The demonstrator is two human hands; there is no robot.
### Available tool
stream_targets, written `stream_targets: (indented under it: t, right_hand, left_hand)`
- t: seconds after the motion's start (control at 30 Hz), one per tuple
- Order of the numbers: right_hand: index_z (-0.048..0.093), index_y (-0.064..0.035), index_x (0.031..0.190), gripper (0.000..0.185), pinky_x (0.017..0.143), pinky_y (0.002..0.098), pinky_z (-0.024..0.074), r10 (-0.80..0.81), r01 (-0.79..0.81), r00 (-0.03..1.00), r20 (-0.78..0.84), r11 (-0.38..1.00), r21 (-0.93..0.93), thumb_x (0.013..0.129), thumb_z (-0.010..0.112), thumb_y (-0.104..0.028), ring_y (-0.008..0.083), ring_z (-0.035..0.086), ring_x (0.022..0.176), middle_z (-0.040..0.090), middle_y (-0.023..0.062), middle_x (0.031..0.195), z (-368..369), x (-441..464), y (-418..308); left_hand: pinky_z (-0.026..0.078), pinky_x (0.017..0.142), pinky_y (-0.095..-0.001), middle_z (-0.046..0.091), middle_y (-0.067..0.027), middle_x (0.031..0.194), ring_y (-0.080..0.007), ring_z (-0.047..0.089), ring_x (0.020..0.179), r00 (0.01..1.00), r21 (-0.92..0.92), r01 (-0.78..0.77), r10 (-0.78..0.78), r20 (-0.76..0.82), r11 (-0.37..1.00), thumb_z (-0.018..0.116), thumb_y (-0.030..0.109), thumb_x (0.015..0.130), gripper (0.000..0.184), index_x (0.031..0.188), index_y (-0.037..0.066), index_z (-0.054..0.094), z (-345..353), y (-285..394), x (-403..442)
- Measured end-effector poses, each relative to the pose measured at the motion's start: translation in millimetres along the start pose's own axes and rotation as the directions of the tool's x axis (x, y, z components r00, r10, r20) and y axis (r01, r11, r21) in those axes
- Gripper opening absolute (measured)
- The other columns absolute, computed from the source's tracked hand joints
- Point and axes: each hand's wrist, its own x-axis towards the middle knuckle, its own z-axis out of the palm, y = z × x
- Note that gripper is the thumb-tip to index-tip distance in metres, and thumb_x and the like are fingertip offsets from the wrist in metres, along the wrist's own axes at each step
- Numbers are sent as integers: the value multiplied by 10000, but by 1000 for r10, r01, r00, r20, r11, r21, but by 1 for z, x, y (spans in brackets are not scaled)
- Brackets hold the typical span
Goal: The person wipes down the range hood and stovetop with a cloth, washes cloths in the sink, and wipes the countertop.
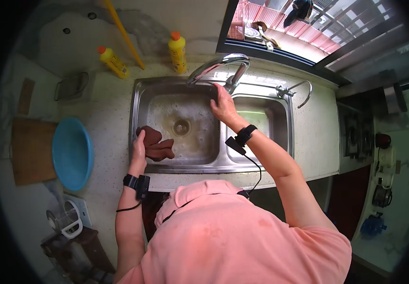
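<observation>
My left hand [139,146] is closed on a brown cloth [156,144] at the left side of the sink. The cloth hangs bunched over the left basin [159,106], which has suds and murky wet residue around its drain [181,127]. My right hand [223,105] is over the divider between the two basins, close to the base of the chrome faucet [236,75]. Its fingers reach toward the back rim, apart and with nothing visible in them. Whether the fingertips touch the faucet, I cannot tell.
Two yellow bottles with red caps, one [113,61] tilted in view and another [178,52], stand behind the sink. A blue basin [73,154] leans by a wooden board [32,151] at left. A small tap [287,91] is at right, near the stove [356,130].
</observation>
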Motion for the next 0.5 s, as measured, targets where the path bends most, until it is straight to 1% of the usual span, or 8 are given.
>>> stream_targets:
  t: [0.03, 0.13, 0.17, 0.27, 0.33, 0.4, 0.43, 0.5]
  right_hand:
    - [422, -17, 1260, 542, 948, 448, 411, 18, -18, 1000, 16, 1000, 7, 751, 604, -60, 396, 511, 1106, 536, 222, 1192, 0, 1, 2]
    - [457, -30, 1208, 484, 919, 459, 422, 108, -113, 988, 114, 993, 34, 751, 611, -69, 387, 539, 1051, 570, 204, 1114, -9, 5, -4]
    - [467, -33, 1190, 463, 910, 462, 425, 144, -152, 978, 154, 988, 41, 752, 612, -70, 385, 545, 1038, 578, 198, 1092, -12, 5, -6]
    - [481, -20, 1147, 425, 897, 461, 429, -14, 13, 998, 69, 1000, 19, 748, 619, -70, 373, 549, 1023, 581, 187, 1058, -4, 0, 1]
    - [468, -21, 1180, 482, 903, 452, 429, -48, 50, 995, 83, 998, -27, 723, 616, -56, 367, 539, 1048, 571, 190, 1088, -3, -11, 1]
    - [460, -21, 1198, 514, 912, 444, 428, -60, 69, 993, 99, 994, -86, 708, 612, -47, 370, 531, 1061, 563, 191, 1107, -8, -24, -8]
    - [445, -22, 1228, 553, 928, 446, 422, -99, 110, 989, 112, 990, -90, 696, 597, -31, 385, 518, 1076, 539, 198, 1155, -10, -26, -7]
    - [444, -22, 1240, 576, 949, 450, 415, -169, 187, 975, 142, 975, -123, 687, 603, -37, 397, 514, 1079, 532, 203, 1168, -17, -23, -6]
  left_hand:
    - [469, 887, -375, 632, -118, 1103, -240, 625, 982, 996, -67, 25, -20, 83, 997, 596, 458, 862, 510, 1137, 29, 577, -1, 2, 2]
    - [471, 889, -376, 631, -119, 1101, -245, 626, 985, 985, -156, 126, -105, 135, 980, 610, 450, 853, 499, 1125, 33, 579, 15, 17, -10]
    - [473, 886, -374, 632, -118, 1097, -245, 626, 986, 984, -156, 126, -103, 146, 980, 615, 445, 852, 493, 1122, 34, 579, 17, 16, -8]
    - [481, 859, -360, 636, -114, 1072, -235, 629, 969, 983, -127, 109, -88, 160, 986, 623, 430, 851, 479, 1107, 27, 581, 24, 18, -8]
    - [490, 819, -340, 641, -108, 1038, -216, 634, 932, 987, -69, 70, -59, 150, 995, 620, 420, 854, 473, 1090, 11, 585, 29, 23, -15]
    - [493, 804, -342, 642, -111, 1027, -219, 638, 917, 985, -79, 55, -41, 165, 995, 620, 419, 854, 467, 1079, 11, 589, 29, 25, -18]
    - [494, 796, -343, 642, -113, 1021, -220, 640, 909, 984, -86, 47, -31, 174, 995, 620, 418, 854, 463, 1074, 11, 591, 29, 25, -18]
    - [491, 792, -340, 643, -113, 1019, -217, 638, 909, 982, -62, 73, -60, 179, 995, 619, 421, 855, 461, 1065, 11, 593, 25, 21, -15]
